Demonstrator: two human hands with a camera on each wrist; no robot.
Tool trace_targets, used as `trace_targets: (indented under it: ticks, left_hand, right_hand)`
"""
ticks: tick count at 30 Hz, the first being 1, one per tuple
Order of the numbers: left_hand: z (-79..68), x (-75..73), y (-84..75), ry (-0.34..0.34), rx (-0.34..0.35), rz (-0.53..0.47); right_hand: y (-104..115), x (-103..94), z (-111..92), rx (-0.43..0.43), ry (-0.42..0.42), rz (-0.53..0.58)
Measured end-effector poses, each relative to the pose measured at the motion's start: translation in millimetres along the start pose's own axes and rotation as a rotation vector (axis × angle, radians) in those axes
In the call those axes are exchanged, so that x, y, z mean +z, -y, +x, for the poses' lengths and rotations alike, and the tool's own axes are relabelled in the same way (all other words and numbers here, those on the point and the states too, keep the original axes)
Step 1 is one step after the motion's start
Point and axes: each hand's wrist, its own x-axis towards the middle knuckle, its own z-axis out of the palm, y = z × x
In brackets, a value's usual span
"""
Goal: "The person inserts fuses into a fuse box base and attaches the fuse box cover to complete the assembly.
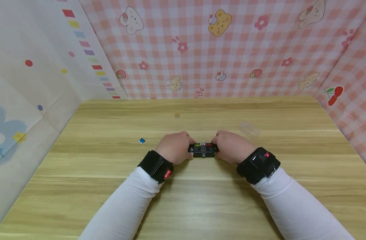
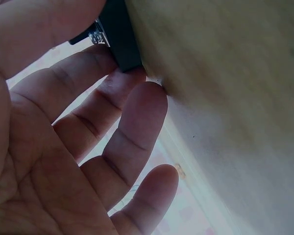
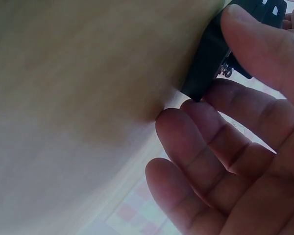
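In the head view a small black device (image 1: 203,152) lies low over the middle of the table, its long side running left to right. Yellow and red patches and a shiny metal piece show along its top. My left hand (image 1: 174,147) pinches its left end between thumb and fingers, and my right hand (image 1: 234,147) grips the right end the same way. The left wrist view catches one dark end (image 2: 121,41) with a metal spring beside it, fingertips underneath. In the right wrist view the thumb presses on the black body (image 3: 206,61), and another small spring shows there.
A small blue-and-white piece (image 1: 141,141) lies left of my left hand. Farther back is a tiny tan square piece (image 1: 177,116). Behind my right wrist lies a clear plastic case (image 1: 249,130). Patterned cloth (image 1: 198,60) rises at the table's (image 1: 201,206) back edge.
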Motion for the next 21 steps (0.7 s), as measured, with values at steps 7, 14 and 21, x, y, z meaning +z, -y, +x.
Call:
trace_targets:
  ticks: [7, 14, 21]
  left_hand:
    - [-0.4, -1.4, 0.3, 0.013, -0.007, -0.002]
    - [3.0, -7.0, 9.7, 0.046, -0.003, -0.058]
    - [17.3, -20.8, 32.2, -0.033, -0.085, -0.057]
  right_hand:
    - [0.0, 1.6, 0.9, 0.016, 0.007, -0.003]
    - [1.0, 1.6, 1.0, 0.031, 0.018, -0.002]
    - [1.7, 0.5, -0.5, 0.035, 0.015, -0.015]
